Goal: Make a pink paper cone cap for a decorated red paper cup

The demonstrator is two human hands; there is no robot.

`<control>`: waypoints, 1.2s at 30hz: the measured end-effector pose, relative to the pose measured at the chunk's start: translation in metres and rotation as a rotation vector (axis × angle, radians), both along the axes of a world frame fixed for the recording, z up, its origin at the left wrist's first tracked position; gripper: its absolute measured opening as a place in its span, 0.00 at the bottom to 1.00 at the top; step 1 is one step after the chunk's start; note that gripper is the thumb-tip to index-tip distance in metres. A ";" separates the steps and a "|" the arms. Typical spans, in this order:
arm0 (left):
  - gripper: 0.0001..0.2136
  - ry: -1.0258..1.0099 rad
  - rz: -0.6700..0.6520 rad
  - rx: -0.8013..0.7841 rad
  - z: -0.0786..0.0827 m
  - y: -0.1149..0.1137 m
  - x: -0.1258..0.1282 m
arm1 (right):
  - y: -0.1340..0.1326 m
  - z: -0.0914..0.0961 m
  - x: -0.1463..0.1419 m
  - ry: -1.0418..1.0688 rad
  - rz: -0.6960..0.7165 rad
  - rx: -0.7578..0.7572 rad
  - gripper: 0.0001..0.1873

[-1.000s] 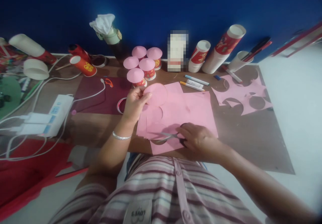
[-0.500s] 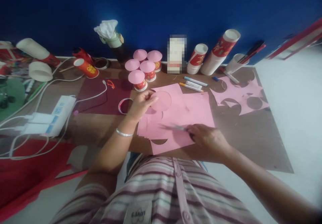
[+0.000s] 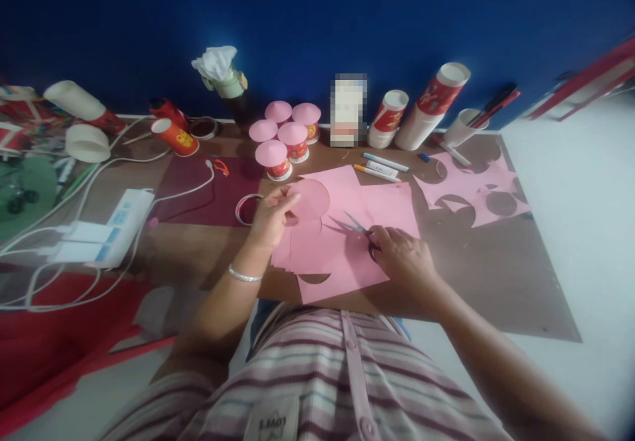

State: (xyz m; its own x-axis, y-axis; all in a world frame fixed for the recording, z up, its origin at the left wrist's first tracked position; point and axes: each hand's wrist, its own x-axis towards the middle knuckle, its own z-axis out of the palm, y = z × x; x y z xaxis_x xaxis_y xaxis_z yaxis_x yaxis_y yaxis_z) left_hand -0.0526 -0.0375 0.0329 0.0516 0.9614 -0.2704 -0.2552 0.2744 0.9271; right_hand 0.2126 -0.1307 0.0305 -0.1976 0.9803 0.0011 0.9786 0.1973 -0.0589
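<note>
Between the thumb and fingers of my left hand (image 3: pixel 272 213) is a round pink paper disc (image 3: pixel 312 200), held up over the sheets. My right hand (image 3: pixel 401 249) grips a pair of scissors (image 3: pixel 358 227) by the dark handles. The blades are parted and point up and left, apart from the disc. Beneath both hands lie overlapping pink paper sheets (image 3: pixel 387 209), some with round cut-outs. A roll of tape (image 3: pixel 248 209) sits just left of my left hand. Several small red cups with pink cone tops (image 3: pixel 271 155) stand behind it.
Markers (image 3: pixel 380 171) lie behind the sheets. Cut pink scraps (image 3: pixel 466 180) are on the right. Stacked paper cups (image 3: pixel 429 110) and a pen cup (image 3: pixel 464 127) stand along the blue wall. A white power strip (image 3: pixel 122 226) with cables occupies the left side.
The scissors in my right hand have moved slightly up and their blades have spread apart. My left hand has shifted a little left and down with the disc.
</note>
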 end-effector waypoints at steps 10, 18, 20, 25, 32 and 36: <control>0.17 -0.050 0.009 0.125 -0.005 0.005 0.004 | 0.009 -0.001 0.026 0.066 0.057 0.062 0.18; 0.10 0.153 0.001 0.381 0.003 -0.005 0.009 | 0.022 0.008 0.039 1.026 -0.310 -0.128 0.17; 0.05 0.311 -0.015 0.621 0.010 -0.012 0.014 | 0.020 0.009 0.026 1.406 -0.387 -0.296 0.20; 0.06 0.778 -0.218 1.385 0.017 -0.029 0.029 | 0.014 0.007 -0.013 1.874 -0.451 -0.520 0.25; 0.17 0.910 -0.567 1.420 -0.001 -0.018 0.031 | 0.017 -0.006 -0.012 1.872 -0.456 -0.434 0.25; 0.23 1.253 -0.506 0.963 -0.005 0.033 0.031 | 0.021 -0.002 0.005 1.799 -0.420 -0.277 0.24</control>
